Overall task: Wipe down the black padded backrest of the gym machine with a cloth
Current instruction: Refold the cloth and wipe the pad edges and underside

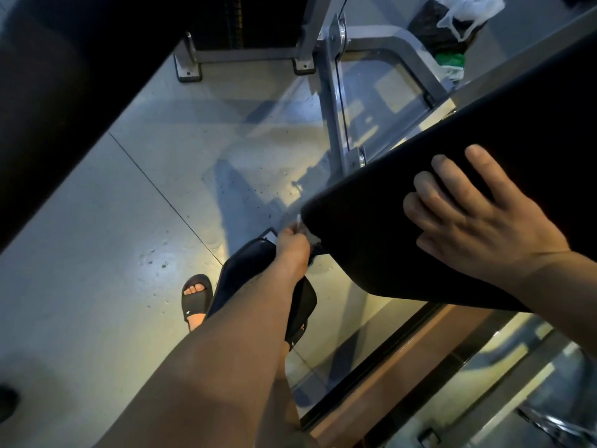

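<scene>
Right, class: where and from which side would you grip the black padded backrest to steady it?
Probably the near edge of the backrest, from the right: a broad tilted slab, too wide to span. The right hand lies flat on it; the left hand holds a cloth at its corner.

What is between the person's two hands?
Only bare black backrest, in the head view: the right hand rests flat on it, and the left hand holds a white cloth at its edge.
</scene>
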`<action>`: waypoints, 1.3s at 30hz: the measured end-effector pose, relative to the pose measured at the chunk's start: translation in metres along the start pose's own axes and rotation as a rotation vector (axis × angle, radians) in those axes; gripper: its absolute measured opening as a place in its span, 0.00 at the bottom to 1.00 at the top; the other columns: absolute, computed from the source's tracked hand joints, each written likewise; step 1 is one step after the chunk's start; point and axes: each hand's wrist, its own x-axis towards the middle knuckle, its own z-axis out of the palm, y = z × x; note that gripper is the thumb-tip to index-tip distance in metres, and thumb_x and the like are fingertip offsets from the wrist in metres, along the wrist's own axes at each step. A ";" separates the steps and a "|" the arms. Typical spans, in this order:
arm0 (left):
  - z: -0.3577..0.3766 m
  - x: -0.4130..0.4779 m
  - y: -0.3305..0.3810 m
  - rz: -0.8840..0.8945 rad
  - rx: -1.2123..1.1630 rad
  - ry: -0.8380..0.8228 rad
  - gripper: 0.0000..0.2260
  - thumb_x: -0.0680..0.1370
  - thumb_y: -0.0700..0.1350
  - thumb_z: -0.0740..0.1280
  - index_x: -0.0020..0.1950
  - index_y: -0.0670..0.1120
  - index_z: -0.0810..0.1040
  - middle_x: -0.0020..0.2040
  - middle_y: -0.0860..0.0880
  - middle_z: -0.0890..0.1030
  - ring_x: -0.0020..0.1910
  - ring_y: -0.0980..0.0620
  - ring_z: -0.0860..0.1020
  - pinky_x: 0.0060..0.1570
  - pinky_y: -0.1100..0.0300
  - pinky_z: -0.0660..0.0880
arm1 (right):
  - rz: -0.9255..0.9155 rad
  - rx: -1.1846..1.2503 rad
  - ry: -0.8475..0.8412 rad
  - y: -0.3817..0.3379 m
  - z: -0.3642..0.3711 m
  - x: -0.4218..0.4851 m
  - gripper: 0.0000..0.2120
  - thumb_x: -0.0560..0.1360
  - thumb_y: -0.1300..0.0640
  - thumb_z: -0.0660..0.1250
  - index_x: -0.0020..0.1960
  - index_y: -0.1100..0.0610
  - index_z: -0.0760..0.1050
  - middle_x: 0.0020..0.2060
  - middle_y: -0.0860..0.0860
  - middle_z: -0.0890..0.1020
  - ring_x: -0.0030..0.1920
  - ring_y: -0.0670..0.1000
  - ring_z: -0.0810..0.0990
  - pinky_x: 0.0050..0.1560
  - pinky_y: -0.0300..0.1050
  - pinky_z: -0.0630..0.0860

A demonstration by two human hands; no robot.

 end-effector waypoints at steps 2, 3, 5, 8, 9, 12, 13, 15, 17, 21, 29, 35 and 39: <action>0.000 -0.009 -0.007 0.006 0.103 -0.041 0.17 0.81 0.34 0.58 0.69 0.40 0.75 0.47 0.50 0.78 0.42 0.54 0.77 0.50 0.54 0.78 | 0.006 -0.014 0.007 0.001 -0.001 0.001 0.27 0.80 0.46 0.60 0.70 0.65 0.68 0.66 0.64 0.69 0.72 0.67 0.66 0.76 0.68 0.58; 0.000 -0.013 -0.003 0.001 0.088 -0.031 0.17 0.81 0.33 0.57 0.69 0.40 0.74 0.47 0.49 0.78 0.41 0.54 0.76 0.47 0.56 0.77 | 0.010 -0.014 0.009 0.001 -0.002 0.001 0.26 0.80 0.46 0.59 0.70 0.65 0.68 0.66 0.64 0.70 0.72 0.67 0.67 0.76 0.68 0.58; -0.004 -0.010 0.014 0.020 0.021 0.074 0.14 0.82 0.35 0.57 0.63 0.42 0.76 0.47 0.46 0.79 0.44 0.49 0.78 0.46 0.54 0.77 | 0.012 -0.010 0.002 0.000 -0.003 0.002 0.26 0.80 0.46 0.59 0.70 0.64 0.68 0.66 0.63 0.70 0.72 0.67 0.67 0.76 0.67 0.58; -0.002 0.006 0.032 0.251 0.040 0.131 0.13 0.82 0.41 0.58 0.60 0.40 0.79 0.45 0.45 0.82 0.45 0.47 0.79 0.46 0.54 0.76 | -0.005 -0.037 -0.024 -0.004 -0.002 0.002 0.26 0.81 0.45 0.57 0.70 0.62 0.68 0.67 0.63 0.69 0.74 0.66 0.64 0.77 0.67 0.55; 0.002 0.000 0.031 0.287 0.067 0.123 0.14 0.83 0.43 0.58 0.63 0.42 0.79 0.49 0.46 0.82 0.46 0.49 0.80 0.47 0.55 0.76 | -0.005 -0.040 -0.036 -0.004 -0.002 0.002 0.26 0.81 0.45 0.56 0.70 0.62 0.68 0.68 0.63 0.68 0.74 0.66 0.64 0.77 0.67 0.54; 0.023 -0.036 -0.002 0.310 0.111 0.138 0.13 0.86 0.42 0.56 0.68 0.46 0.74 0.54 0.48 0.81 0.54 0.52 0.80 0.55 0.60 0.76 | 0.004 -0.042 -0.068 -0.002 -0.004 0.002 0.27 0.80 0.44 0.55 0.71 0.61 0.67 0.69 0.63 0.66 0.74 0.67 0.61 0.77 0.67 0.52; 0.031 -0.054 -0.015 0.340 0.149 0.119 0.13 0.86 0.40 0.54 0.68 0.46 0.72 0.51 0.50 0.79 0.51 0.55 0.79 0.56 0.62 0.76 | -0.001 -0.048 -0.077 -0.002 -0.005 0.002 0.27 0.80 0.44 0.55 0.71 0.61 0.67 0.69 0.63 0.66 0.74 0.67 0.61 0.77 0.68 0.51; 0.040 -0.079 -0.039 0.356 0.247 0.058 0.14 0.84 0.35 0.54 0.66 0.46 0.72 0.46 0.58 0.73 0.46 0.63 0.74 0.53 0.69 0.70 | -0.013 -0.047 -0.081 -0.003 -0.007 0.003 0.27 0.80 0.44 0.56 0.70 0.62 0.68 0.68 0.63 0.67 0.73 0.67 0.62 0.77 0.68 0.52; 0.038 -0.081 -0.039 0.390 0.299 0.072 0.16 0.82 0.32 0.55 0.61 0.51 0.73 0.48 0.61 0.72 0.49 0.65 0.72 0.59 0.65 0.68 | -0.014 -0.057 -0.063 -0.002 -0.008 0.004 0.27 0.79 0.44 0.58 0.70 0.63 0.68 0.68 0.64 0.67 0.72 0.68 0.64 0.76 0.69 0.53; 0.027 -0.046 0.007 0.492 0.458 0.273 0.13 0.86 0.41 0.55 0.48 0.54 0.75 0.42 0.52 0.75 0.44 0.55 0.75 0.60 0.56 0.70 | -0.009 -0.022 -0.021 -0.003 -0.006 0.005 0.27 0.79 0.44 0.56 0.68 0.63 0.69 0.67 0.63 0.67 0.72 0.66 0.64 0.75 0.68 0.55; 0.055 -0.102 -0.110 0.227 0.414 -0.137 0.16 0.83 0.49 0.57 0.62 0.42 0.78 0.57 0.39 0.82 0.57 0.40 0.81 0.49 0.58 0.79 | -0.031 -0.038 0.002 0.000 -0.006 0.004 0.27 0.78 0.43 0.55 0.67 0.62 0.69 0.67 0.63 0.69 0.71 0.66 0.66 0.76 0.69 0.55; 0.007 -0.100 -0.038 0.310 0.267 0.165 0.08 0.84 0.42 0.60 0.61 0.46 0.77 0.48 0.47 0.81 0.47 0.50 0.81 0.45 0.61 0.77 | -0.010 0.030 -0.020 0.001 -0.025 0.000 0.23 0.78 0.47 0.60 0.67 0.60 0.72 0.68 0.63 0.69 0.73 0.66 0.64 0.77 0.66 0.55; 0.022 -0.096 0.011 0.680 0.345 0.287 0.10 0.82 0.36 0.58 0.57 0.47 0.74 0.46 0.51 0.78 0.46 0.51 0.77 0.47 0.63 0.71 | 0.122 0.180 -0.026 -0.004 -0.036 -0.023 0.20 0.78 0.52 0.59 0.66 0.61 0.75 0.70 0.63 0.68 0.76 0.66 0.61 0.78 0.65 0.51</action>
